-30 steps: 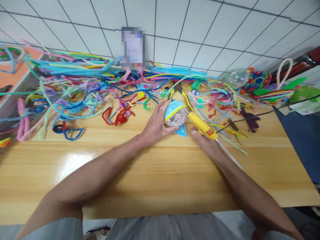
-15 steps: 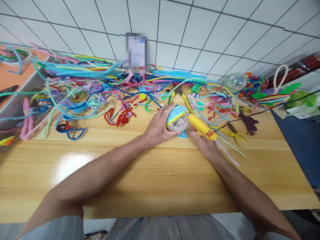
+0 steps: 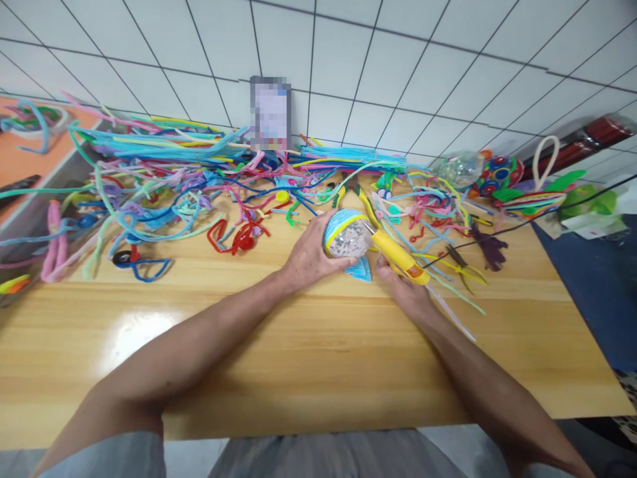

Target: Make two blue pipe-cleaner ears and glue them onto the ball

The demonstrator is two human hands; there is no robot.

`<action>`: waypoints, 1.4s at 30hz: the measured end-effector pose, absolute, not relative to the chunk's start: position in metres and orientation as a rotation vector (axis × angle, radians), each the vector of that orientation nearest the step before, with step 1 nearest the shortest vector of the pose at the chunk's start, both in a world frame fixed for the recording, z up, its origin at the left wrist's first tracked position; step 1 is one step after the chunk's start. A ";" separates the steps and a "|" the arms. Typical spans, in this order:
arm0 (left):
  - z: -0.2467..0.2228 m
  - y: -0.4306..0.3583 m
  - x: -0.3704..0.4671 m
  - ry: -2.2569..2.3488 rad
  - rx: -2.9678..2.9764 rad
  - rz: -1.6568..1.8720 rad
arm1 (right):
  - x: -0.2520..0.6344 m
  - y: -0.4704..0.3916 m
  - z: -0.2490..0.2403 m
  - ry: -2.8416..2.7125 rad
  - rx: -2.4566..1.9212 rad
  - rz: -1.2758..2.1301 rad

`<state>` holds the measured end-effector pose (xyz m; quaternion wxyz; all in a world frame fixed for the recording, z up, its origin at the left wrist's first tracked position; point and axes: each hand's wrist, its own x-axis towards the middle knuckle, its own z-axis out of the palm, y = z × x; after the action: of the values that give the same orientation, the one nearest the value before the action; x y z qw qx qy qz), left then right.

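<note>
My left hand (image 3: 314,252) is wrapped round a clear ball (image 3: 350,240) partly covered with blue pipe cleaners and a yellow band. A blue piece with a ridged surface (image 3: 360,269) shows just below the ball; whether it is joined to it I cannot tell. In my right hand (image 3: 405,287) is a yellow hot glue gun (image 3: 399,255), its metal nozzle at the ball's right side near the yellow band. A translucent glue stick (image 3: 452,315) sticks out of the gun's rear. The fingers round the handle are partly hidden.
Tangled pipe cleaners (image 3: 164,192) line the back of the wooden table (image 3: 279,372). Pliers with yellow handles (image 3: 465,269) lie at the right, and another pair (image 3: 367,202) behind the ball. A black cord (image 3: 527,217) runs from the gun to the right. A phone (image 3: 270,113) leans on the wall.
The ball has turned slightly in my left hand, showing more of its clear side and the yellow band higher. The glue gun stays close to it.
</note>
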<state>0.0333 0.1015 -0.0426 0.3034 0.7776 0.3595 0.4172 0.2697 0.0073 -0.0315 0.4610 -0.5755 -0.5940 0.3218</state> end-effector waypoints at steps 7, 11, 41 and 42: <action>-0.043 0.102 0.034 0.968 2.057 1.109 | 0.269 0.016 -0.007 -1.269 -1.240 1.051; -0.044 0.103 0.034 0.957 2.062 1.116 | 0.263 0.021 0.000 -1.167 -1.220 1.053; -0.045 0.102 0.034 0.932 2.142 1.128 | 0.295 0.004 -0.021 -1.799 -1.437 0.179; -0.045 0.102 0.034 0.919 2.147 1.134 | 0.297 0.005 -0.024 -1.862 -1.423 0.110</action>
<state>0.0341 0.1023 -0.0448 0.2695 0.7963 0.3411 0.4206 0.2975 0.0053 -0.0239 0.3874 -0.5590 -0.7318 0.0433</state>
